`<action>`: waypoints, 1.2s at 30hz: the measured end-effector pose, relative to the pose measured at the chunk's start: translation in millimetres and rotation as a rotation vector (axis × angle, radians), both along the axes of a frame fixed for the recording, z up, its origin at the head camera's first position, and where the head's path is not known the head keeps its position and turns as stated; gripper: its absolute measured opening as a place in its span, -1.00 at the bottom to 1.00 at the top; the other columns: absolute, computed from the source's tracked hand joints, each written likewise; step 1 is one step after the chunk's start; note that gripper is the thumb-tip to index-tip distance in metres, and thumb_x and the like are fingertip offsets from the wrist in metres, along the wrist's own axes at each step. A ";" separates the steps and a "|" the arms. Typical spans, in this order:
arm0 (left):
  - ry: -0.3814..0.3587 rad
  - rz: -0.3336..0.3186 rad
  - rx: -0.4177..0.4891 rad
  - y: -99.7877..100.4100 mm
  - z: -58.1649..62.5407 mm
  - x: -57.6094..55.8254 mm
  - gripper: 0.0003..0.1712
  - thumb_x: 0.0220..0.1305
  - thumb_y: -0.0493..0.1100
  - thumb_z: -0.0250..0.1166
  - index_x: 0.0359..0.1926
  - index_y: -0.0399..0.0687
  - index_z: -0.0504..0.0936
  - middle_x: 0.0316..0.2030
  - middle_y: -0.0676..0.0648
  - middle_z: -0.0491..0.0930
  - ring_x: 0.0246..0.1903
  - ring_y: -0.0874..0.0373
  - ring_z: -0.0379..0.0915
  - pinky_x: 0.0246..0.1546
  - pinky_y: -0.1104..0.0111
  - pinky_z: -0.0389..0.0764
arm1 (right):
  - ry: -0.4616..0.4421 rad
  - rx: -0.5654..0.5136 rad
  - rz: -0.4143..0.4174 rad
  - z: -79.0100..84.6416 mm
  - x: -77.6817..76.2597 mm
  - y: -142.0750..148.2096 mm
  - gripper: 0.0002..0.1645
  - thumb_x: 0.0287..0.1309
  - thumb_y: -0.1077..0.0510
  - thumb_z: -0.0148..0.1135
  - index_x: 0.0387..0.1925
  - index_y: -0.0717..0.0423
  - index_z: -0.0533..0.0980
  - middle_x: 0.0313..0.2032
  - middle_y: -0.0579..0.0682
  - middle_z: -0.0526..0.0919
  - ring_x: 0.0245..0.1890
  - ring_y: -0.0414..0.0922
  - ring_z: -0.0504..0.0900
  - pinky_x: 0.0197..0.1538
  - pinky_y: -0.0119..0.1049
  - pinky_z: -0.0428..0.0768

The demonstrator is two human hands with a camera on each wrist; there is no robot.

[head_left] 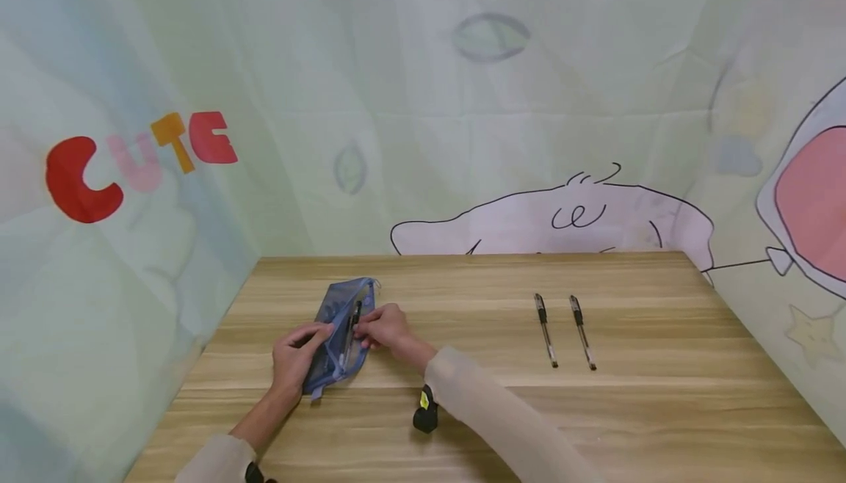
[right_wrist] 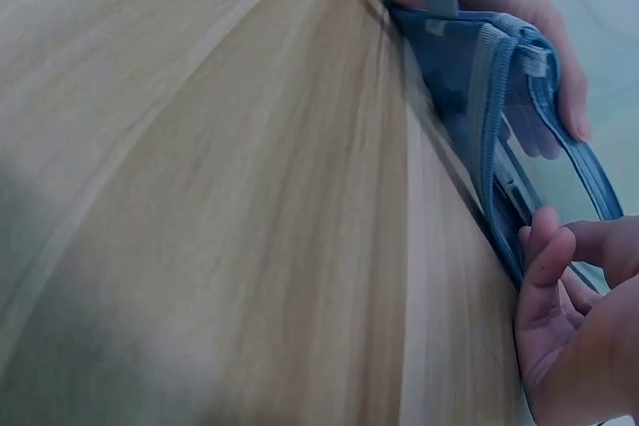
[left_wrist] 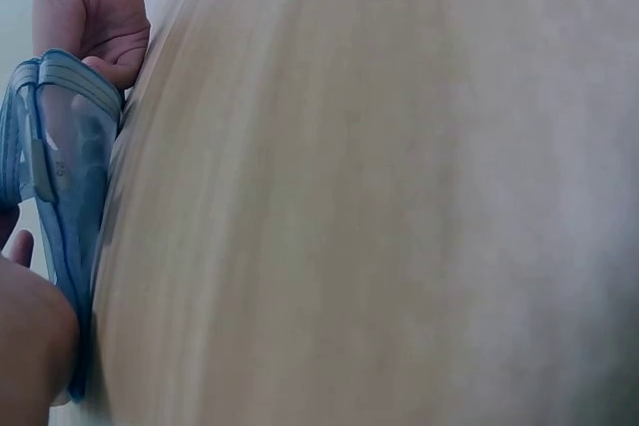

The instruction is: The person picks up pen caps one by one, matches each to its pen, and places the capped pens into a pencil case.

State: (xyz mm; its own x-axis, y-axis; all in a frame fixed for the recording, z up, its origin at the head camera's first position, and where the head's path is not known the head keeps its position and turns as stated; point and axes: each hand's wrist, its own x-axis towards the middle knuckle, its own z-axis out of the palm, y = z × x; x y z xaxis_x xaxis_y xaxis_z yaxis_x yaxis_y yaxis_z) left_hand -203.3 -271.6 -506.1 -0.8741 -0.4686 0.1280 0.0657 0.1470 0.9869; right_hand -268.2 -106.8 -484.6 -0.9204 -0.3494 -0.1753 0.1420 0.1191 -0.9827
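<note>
A blue see-through zip pencil case lies on the left of the table, its mouth gaping. My left hand grips the left edge of its opening, thumb and fingers on the mesh. A pen with a black grip and clear barrel lies lengthwise in the mouth. At the right side of the opening my right hand has its fingers bent in and pinches the pen around its middle. In the right wrist view the case's zip edge runs down to those fingertips, which partly hide the pen.
Two more black-gripped pens, a left one and a right one, lie apart on the right half of the wooden table. A printed cloth wall stands behind the table. A black wrist device hangs by the right sleeve.
</note>
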 end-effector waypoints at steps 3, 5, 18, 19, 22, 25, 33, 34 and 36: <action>-0.006 -0.001 -0.009 0.6 0.7 -0.1 -0.71 0.21 -0.26 0.50 -0.15 -0.45 0.75 -0.45 0.38 0.69 -0.25 0.47 0.61 -0.10 0.70 0.53 | 0.045 0.039 0.008 -0.4 1.6 -2.8 -0.80 0.21 0.40 0.34 -0.14 0.48 0.68 -0.35 0.31 0.79 -0.77 -0.32 0.49 -0.70 -0.60 0.42; -0.011 0.001 -0.016 0.9 1.5 0.2 -0.70 0.21 -0.24 0.50 -0.15 -0.44 0.76 -0.44 0.39 0.69 -0.25 0.47 0.61 -0.10 0.71 0.52 | 0.057 0.051 0.017 -0.2 2.7 -4.0 -0.79 0.21 0.39 0.35 -0.13 0.47 0.68 -0.35 0.30 0.79 -0.76 -0.31 0.49 -0.69 -0.59 0.44; 0.001 -0.014 0.005 -0.8 -1.9 0.6 -0.75 0.18 -0.24 0.53 -0.19 -0.36 0.79 -0.42 0.37 0.72 -0.24 0.47 0.64 -0.10 0.70 0.58 | 0.025 0.009 0.171 17.8 10.7 29.2 -0.70 0.25 0.29 0.36 -0.03 0.39 0.67 -0.26 0.29 0.80 -0.70 -0.32 0.57 -0.58 -0.53 0.54; -0.003 -0.015 0.005 -1.0 -1.3 0.9 -0.76 0.18 -0.23 0.53 -0.20 -0.34 0.80 -0.42 0.37 0.72 -0.24 0.47 0.64 -0.10 0.70 0.58 | 0.025 0.014 0.184 20.4 10.6 34.2 -0.70 0.27 0.27 0.35 -0.01 0.39 0.67 -0.25 0.29 0.80 -0.69 -0.32 0.57 -0.58 -0.53 0.53; -0.012 -0.011 -0.002 -1.7 0.4 1.2 -0.75 0.18 -0.21 0.54 -0.19 -0.32 0.80 -0.42 0.38 0.72 -0.24 0.47 0.63 -0.10 0.70 0.57 | 0.018 0.031 0.206 26.1 8.5 50.0 -0.69 0.33 0.27 0.30 0.03 0.40 0.65 -0.22 0.33 0.79 -0.67 -0.31 0.58 -0.56 -0.51 0.51; -0.021 -0.009 -0.015 -0.9 1.3 0.2 -0.71 0.18 -0.19 0.54 -0.16 -0.34 0.79 -0.43 0.40 0.71 -0.24 0.49 0.62 -0.11 0.71 0.56 | 0.017 0.051 0.201 26.8 4.4 67.2 -0.68 0.36 0.26 0.26 0.05 0.40 0.64 -0.20 0.33 0.78 -0.64 -0.31 0.59 -0.54 -0.51 0.52; -0.013 -0.007 -0.018 0.3 1.1 -0.2 -0.73 0.18 -0.23 0.53 -0.18 -0.36 0.79 -0.43 0.40 0.70 -0.26 0.49 0.62 -0.13 0.71 0.57 | -0.001 0.107 0.128 27.6 -4.7 117.2 -0.64 0.42 0.19 0.23 0.07 0.39 0.61 -0.18 0.29 0.78 -0.59 -0.32 0.60 -0.47 -0.50 0.52; -0.012 -0.008 -0.016 0.4 0.9 -0.3 -0.75 0.18 -0.23 0.53 -0.19 -0.35 0.80 -0.43 0.40 0.70 -0.26 0.49 0.62 -0.13 0.72 0.56 | -0.004 0.104 0.114 27.7 -5.3 123.3 -0.64 0.42 0.19 0.23 0.07 0.40 0.61 -0.18 0.29 0.77 -0.59 -0.31 0.60 -0.47 -0.50 0.51; -0.013 -0.010 -0.011 0.9 0.1 -0.9 -0.79 0.18 -0.23 0.53 -0.22 -0.30 0.81 -0.41 0.38 0.71 -0.25 0.48 0.62 -0.12 0.72 0.56 | -0.012 0.104 0.088 27.6 -6.7 135.8 -0.64 0.42 0.19 0.22 0.08 0.41 0.60 -0.18 0.28 0.77 -0.58 -0.31 0.60 -0.47 -0.49 0.50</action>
State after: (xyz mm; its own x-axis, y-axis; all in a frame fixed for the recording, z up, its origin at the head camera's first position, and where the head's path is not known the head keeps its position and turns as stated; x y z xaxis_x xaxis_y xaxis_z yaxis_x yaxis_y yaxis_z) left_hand -204.2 -270.7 -506.0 -0.8803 -0.4585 0.1217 0.0544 0.1572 0.9861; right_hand -274.8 28.9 -457.0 -0.8848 -0.4079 -0.2252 0.1377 0.2328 -0.9627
